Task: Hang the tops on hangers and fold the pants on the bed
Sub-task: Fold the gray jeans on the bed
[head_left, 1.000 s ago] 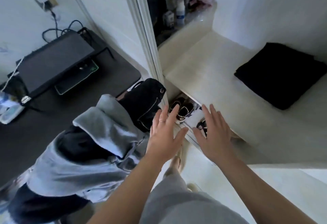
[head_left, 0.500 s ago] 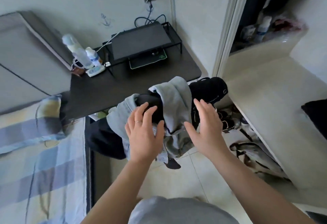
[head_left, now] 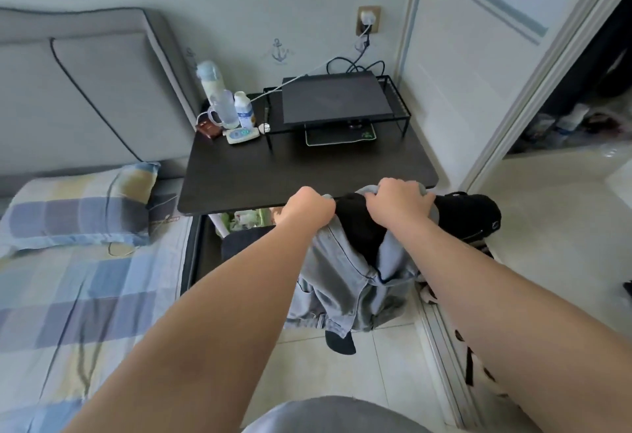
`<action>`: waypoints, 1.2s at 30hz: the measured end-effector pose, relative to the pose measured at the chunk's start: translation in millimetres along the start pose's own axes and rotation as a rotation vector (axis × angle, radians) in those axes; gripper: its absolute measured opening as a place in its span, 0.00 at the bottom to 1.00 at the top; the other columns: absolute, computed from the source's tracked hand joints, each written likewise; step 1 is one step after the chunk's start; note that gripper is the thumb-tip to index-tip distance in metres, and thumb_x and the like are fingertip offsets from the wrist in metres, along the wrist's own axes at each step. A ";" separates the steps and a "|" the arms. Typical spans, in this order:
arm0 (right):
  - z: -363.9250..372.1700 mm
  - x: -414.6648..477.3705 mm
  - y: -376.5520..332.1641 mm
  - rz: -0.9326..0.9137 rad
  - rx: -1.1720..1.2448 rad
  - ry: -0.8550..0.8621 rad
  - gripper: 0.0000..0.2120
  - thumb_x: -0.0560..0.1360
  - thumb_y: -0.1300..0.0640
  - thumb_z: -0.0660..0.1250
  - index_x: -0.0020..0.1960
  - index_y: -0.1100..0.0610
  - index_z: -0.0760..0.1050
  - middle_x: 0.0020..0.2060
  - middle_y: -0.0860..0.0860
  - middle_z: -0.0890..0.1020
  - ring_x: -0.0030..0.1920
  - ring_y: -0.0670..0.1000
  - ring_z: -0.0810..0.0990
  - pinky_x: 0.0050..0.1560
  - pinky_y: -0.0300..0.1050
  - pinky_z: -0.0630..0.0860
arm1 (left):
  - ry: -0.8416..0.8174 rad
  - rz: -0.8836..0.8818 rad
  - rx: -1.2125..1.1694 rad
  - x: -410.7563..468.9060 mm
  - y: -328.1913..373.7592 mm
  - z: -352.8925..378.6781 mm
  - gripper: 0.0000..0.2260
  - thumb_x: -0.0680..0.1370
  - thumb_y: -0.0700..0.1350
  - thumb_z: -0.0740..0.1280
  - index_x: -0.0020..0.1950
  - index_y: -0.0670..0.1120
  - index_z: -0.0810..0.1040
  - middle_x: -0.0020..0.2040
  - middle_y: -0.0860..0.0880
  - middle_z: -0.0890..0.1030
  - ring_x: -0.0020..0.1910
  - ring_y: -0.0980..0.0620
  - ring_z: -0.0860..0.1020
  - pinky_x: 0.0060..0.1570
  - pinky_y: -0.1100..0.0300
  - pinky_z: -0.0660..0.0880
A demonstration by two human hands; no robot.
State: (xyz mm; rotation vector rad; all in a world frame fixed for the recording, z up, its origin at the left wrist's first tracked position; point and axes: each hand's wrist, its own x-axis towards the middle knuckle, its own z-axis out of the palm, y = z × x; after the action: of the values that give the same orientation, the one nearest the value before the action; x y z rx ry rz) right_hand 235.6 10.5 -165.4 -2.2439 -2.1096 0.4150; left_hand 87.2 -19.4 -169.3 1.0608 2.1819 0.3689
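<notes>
Clothes (head_left: 345, 272) hung in a heap straight ahead of the person, draped over some support hidden beneath them, just in front of the near edge of the dark desk (head_left: 307, 172). Both hands were on the top ridge of that heap. The left hand (head_left: 309, 208) was curled over the pale denim garment (head_left: 338, 289) at the ridge's left end, gripping it. The right hand (head_left: 398, 200) was clenched just beside it on the black garment (head_left: 359, 231), which lay over the denim. The ridge ran left to right between the two hands, and the cloth fell from it toward the floor, so the heap's long axis pointed downward. The folds hid too much to tell whether the denim was pants or a jacket, though a long seam hinted at pants.

The bed (head_left: 85, 296), with its checked sheet and pillow (head_left: 75, 207), lay to the left of the hands and lower, well apart from the heap. The left arm was the nearer one to it. The coming move therefore seemed to call for lifting the heap clear of its support and swinging it leftward across the body. The right hand would have farther to travel, and the hanging length would need to clear the desk's near corner.
</notes>
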 end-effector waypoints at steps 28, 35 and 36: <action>-54.8 -250.2 -341.1 -1.072 1.135 0.313 0.09 0.81 0.60 0.63 0.43 0.53 0.74 0.32 0.47 0.75 0.33 0.41 0.71 0.36 0.30 0.67 | 0.791 0.323 -1.168 -116.7 -324.2 -323.8 0.16 0.73 0.33 0.64 0.53 0.52 0.78 0.44 0.47 0.80 0.39 0.54 0.78 0.42 0.58 0.79; 0.5 -333.4 -472.2 -1.338 1.177 -0.140 0.09 0.82 0.58 0.61 0.44 0.57 0.75 0.31 0.46 0.72 0.34 0.41 0.69 0.37 0.34 0.67 | 1.105 0.026 -0.952 -159.9 -480.6 -379.3 0.15 0.68 0.47 0.67 0.53 0.60 0.74 0.50 0.51 0.82 0.45 0.54 0.81 0.45 0.54 0.80; 8.2 -346.7 -486.9 -1.368 1.184 -0.227 0.09 0.82 0.58 0.61 0.44 0.58 0.75 0.30 0.46 0.71 0.34 0.41 0.69 0.36 0.34 0.67 | 1.067 -0.069 -0.887 -165.3 -503.3 -379.0 0.16 0.68 0.50 0.69 0.54 0.59 0.73 0.53 0.50 0.81 0.48 0.52 0.81 0.48 0.52 0.80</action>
State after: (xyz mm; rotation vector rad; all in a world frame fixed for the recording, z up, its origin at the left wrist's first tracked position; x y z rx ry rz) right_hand -256.1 -294.1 -14.3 -0.0446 -1.9714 1.2463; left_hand -392.3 -450.1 -74.8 0.2449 2.3721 1.9888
